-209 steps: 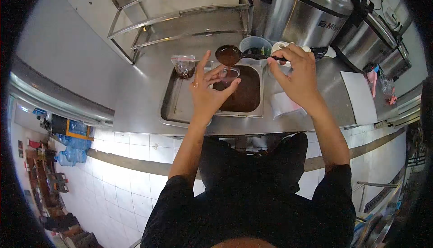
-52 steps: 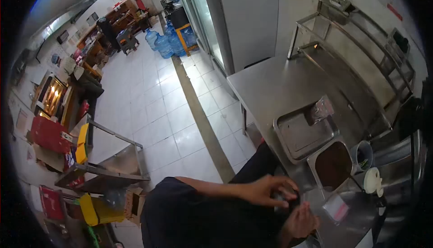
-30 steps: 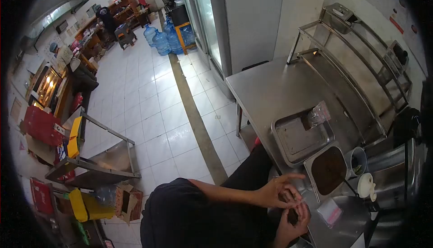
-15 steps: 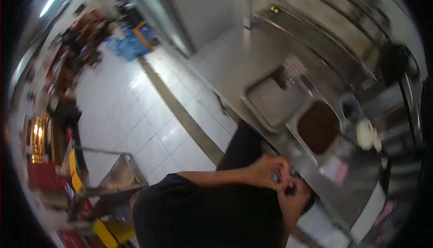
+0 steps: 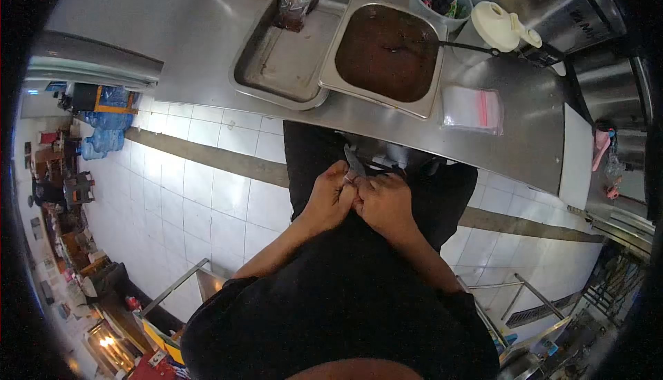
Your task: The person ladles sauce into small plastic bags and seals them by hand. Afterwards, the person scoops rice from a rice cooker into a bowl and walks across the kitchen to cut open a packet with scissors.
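My left hand (image 5: 330,199) and my right hand (image 5: 387,204) meet in front of the lap, below the counter's edge. Both are closed on a small clear plastic bag (image 5: 356,164), whose grey, see-through upper part sticks up between the fingers. What the bag holds is hidden. On the counter, a steel pan of dark brown sauce (image 5: 376,62) has a black-handled ladle (image 5: 459,45) resting in it. Left of it, a shallow steel tray (image 5: 286,69) carries a filled zip bag (image 5: 297,3) at its back corner.
A stack of clear bags with a pink stripe (image 5: 472,109) lies right of the sauce pan. Behind are a clear tub (image 5: 442,0) and a white-lidded container (image 5: 496,26). A white board (image 5: 576,159) lies at the counter's right end. A metal rack stands lower right.
The view has swung from the room back to the counter. The ladle, earlier in my right hand, now rests in the sauce pan. Both hands have come together below the counter's edge.
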A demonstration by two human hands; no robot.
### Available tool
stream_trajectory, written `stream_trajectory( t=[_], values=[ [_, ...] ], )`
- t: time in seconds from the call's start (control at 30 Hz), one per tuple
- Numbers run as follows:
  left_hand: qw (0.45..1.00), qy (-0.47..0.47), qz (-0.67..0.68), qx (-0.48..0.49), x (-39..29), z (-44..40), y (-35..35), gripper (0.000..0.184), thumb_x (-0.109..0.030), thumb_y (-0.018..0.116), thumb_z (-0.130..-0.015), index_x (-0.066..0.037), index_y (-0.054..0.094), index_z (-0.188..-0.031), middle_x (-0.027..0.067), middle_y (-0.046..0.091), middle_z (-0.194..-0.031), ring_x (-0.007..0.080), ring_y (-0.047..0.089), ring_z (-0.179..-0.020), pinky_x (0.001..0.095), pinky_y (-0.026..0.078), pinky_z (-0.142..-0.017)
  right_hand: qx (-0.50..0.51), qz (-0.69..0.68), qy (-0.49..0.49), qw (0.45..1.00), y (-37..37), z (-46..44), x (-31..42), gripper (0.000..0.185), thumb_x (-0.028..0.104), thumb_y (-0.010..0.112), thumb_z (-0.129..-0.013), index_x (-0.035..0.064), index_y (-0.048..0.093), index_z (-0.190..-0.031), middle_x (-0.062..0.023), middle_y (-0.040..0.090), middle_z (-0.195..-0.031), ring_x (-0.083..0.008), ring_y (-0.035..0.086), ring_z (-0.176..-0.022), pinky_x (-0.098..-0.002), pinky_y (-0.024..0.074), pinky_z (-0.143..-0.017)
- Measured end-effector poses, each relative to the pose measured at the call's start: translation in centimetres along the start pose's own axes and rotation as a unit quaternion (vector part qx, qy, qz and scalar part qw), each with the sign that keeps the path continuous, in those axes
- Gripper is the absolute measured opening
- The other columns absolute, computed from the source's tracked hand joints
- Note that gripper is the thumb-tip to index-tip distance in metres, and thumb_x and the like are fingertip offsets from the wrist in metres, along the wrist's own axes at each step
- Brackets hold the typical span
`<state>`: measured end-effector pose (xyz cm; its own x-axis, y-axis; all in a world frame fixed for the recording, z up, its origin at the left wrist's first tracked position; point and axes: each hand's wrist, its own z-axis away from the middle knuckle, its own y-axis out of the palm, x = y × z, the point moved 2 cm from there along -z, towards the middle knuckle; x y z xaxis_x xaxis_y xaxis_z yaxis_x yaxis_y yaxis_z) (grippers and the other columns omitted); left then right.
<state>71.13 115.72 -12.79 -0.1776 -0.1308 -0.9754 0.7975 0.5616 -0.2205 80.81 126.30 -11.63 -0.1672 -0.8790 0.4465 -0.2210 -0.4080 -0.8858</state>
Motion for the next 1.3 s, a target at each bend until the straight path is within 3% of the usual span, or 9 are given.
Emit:
stream_trajectory(
  t=[0.27, 0.47, 0.57, 0.7, 0.73, 0.9, 0.97, 1.1, 1.3],
  values=[
    [0.993, -0.022, -0.078, -0.085, 1.8, 0.4, 1.3, 0.017, -0.010, 0.052, -0.086, 0.002, 0.061, -0.077, 0.0218, 0.056, -0.077, 0.0383, 0.058, -0.070, 0.0440, 0.046, -0.062, -0.176, 0.094, 0.005, 0.980, -1.3, 0.2, -1.0, 0.019, 0.014, 0.072, -0.070, 0.0111, 0.053, -0.070, 0.0013, 0.049, -0.058, -0.0187, 0.054, -0.055, -0.0361, 0.0402, -0.060],
    [0.966, -0.059, -0.252, -0.008, 0.2, -0.1, -0.2, 0.022, -0.014, 0.053, -0.089, 0.004, 0.060, -0.077, 0.0269, 0.060, -0.078, 0.0466, 0.060, -0.070, 0.0507, 0.047, -0.061, -0.252, -0.035, 0.033, 0.967, 0.4, 0.5, -1.2, 0.014, 0.012, 0.072, -0.071, 0.0050, 0.060, -0.077, -0.0079, 0.062, -0.090, -0.0232, 0.064, -0.075, -0.0371, 0.0492, -0.065],
    [0.969, -0.040, -0.241, -0.033, 0.0, -0.4, -0.7, 0.025, -0.014, 0.051, -0.090, 0.004, 0.058, -0.074, 0.0269, 0.060, -0.074, 0.0462, 0.060, -0.068, 0.0505, 0.046, -0.059, -0.214, -0.004, -0.014, 0.977, 0.6, 0.0, -0.5, 0.019, 0.018, 0.072, -0.076, 0.0028, 0.064, -0.085, -0.0124, 0.061, -0.105, -0.0280, 0.066, -0.085, -0.0394, 0.0516, -0.076],
    [0.969, -0.052, -0.239, -0.018, -0.4, -0.8, -2.5, 0.029, -0.020, 0.056, -0.089, 0.003, 0.057, -0.073, 0.0268, 0.058, -0.070, 0.0448, 0.059, -0.066, 0.0502, 0.044, -0.057, -0.123, 0.127, -0.046, 0.983, 1.0, 0.1, 0.3, 0.019, 0.019, 0.067, -0.079, 0.0068, 0.068, -0.093, -0.0066, 0.061, -0.084, -0.0199, 0.060, -0.064, -0.0356, 0.0455, -0.067],
    [0.967, -0.051, -0.251, -0.009, -0.8, -1.0, -2.8, 0.030, -0.022, 0.058, -0.089, 0.003, 0.056, -0.072, 0.0267, 0.057, -0.068, 0.0441, 0.059, -0.065, 0.0499, 0.043, -0.056, -0.022, 0.128, -0.051, 0.990, 2.4, 0.9, 0.0, 0.035, 0.021, 0.060, -0.082, 0.0084, 0.067, -0.113, -0.0076, 0.060, -0.081, -0.0224, 0.060, -0.067, -0.0378, 0.0464, -0.067],
    [0.917, -0.059, -0.390, -0.057, -1.6, -2.3, -4.7, 0.023, -0.019, 0.072, -0.076, -0.002, 0.057, -0.077, 0.0195, 0.062, -0.080, 0.0383, 0.060, -0.070, 0.0482, 0.044, -0.060, 0.028, 0.100, -0.054, 0.993, 2.7, 0.6, 1.4, 0.024, 0.018, 0.059, -0.080, 0.0081, 0.067, -0.100, -0.0059, 0.060, -0.070, -0.0219, 0.062, -0.063, -0.0396, 0.0481, -0.064],
    [0.920, 0.031, -0.382, -0.086, -1.3, -1.9, -4.5, 0.028, -0.017, 0.076, -0.073, -0.004, 0.061, -0.092, 0.0168, 0.063, -0.096, 0.0367, 0.061, -0.084, 0.0475, 0.047, -0.070, -0.005, 0.124, -0.054, 0.991, 2.3, 0.2, 1.3, 0.021, 0.018, 0.058, -0.081, 0.0079, 0.068, -0.097, -0.0056, 0.060, -0.068, -0.0225, 0.062, -0.062, -0.0395, 0.0495, -0.066],
    [0.958, 0.142, -0.249, 0.001, -6.9, -2.8, -4.6, 0.067, -0.019, 0.084, -0.067, -0.008, 0.057, -0.127, 0.0140, 0.060, -0.122, 0.0341, 0.057, -0.110, 0.0459, 0.046, -0.090, 0.020, -0.032, 0.005, 0.999, -0.1, -0.6, 0.2, 0.022, 0.018, 0.061, -0.090, 0.0068, 0.071, -0.106, -0.0085, 0.066, -0.074, -0.0239, 0.066, -0.065, -0.0360, 0.0490, -0.064],
    [0.954, 0.177, -0.240, 0.041, -4.9, -3.2, -6.0, 0.074, -0.027, 0.089, -0.061, -0.013, 0.063, -0.128, 0.0098, 0.067, -0.109, 0.0283, 0.064, -0.099, 0.0413, 0.049, -0.089, 0.010, -0.330, 0.020, 0.944, -4.3, -1.9, 0.0, 0.024, 0.030, 0.059, -0.096, 0.0106, 0.071, -0.105, -0.0132, 0.069, -0.083, -0.0295, 0.068, -0.071, -0.0401, 0.0533, -0.060]
  ],
)
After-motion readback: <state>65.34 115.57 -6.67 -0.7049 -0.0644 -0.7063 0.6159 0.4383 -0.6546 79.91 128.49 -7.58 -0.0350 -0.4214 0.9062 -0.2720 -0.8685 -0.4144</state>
